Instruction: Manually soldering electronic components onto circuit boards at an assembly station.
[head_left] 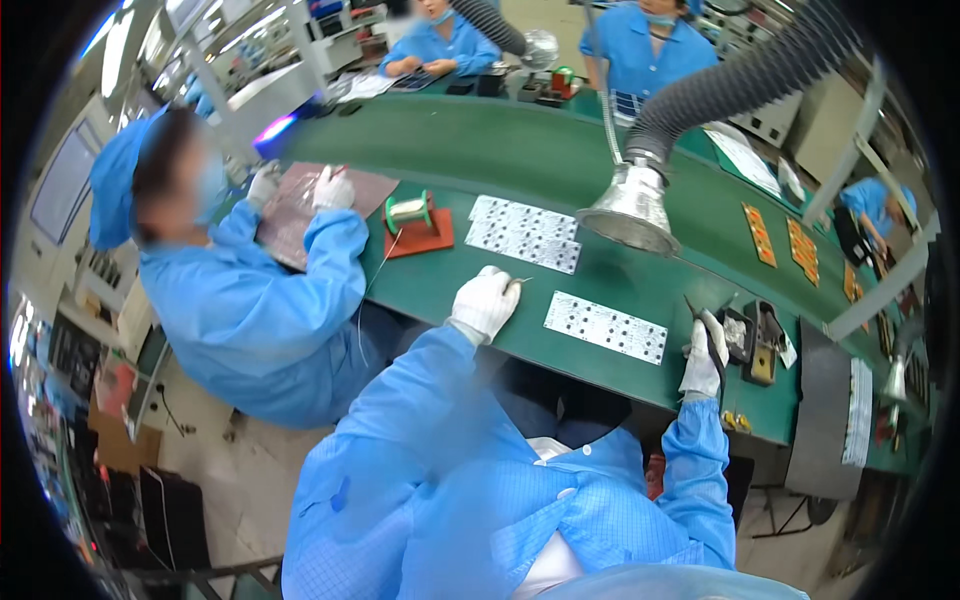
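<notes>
My left hand [487, 303], in a white glove, is closed with a thin piece of solder wire [523, 281] poking out past its fingertips. It rests on the green bench left of a white circuit board [606, 327] dotted with dark round parts. Right of that board my gloved right hand [703, 356] is closed around a slim black-handled soldering iron [718, 350], its dark tip pointing away from me. Beyond the board lie several similar white boards [522, 233], overlapping one another. A green-flanged spool of wire [408, 211] stands on a red base [432, 236] at the left.
A metal fume hood [632, 212] on a ribbed grey hose hangs over the bench. Small dark containers [762, 345] stand beside my right hand. A co-worker [250, 270] sits close on my left. Orange boards [803, 250] lie on the green conveyor [470, 140].
</notes>
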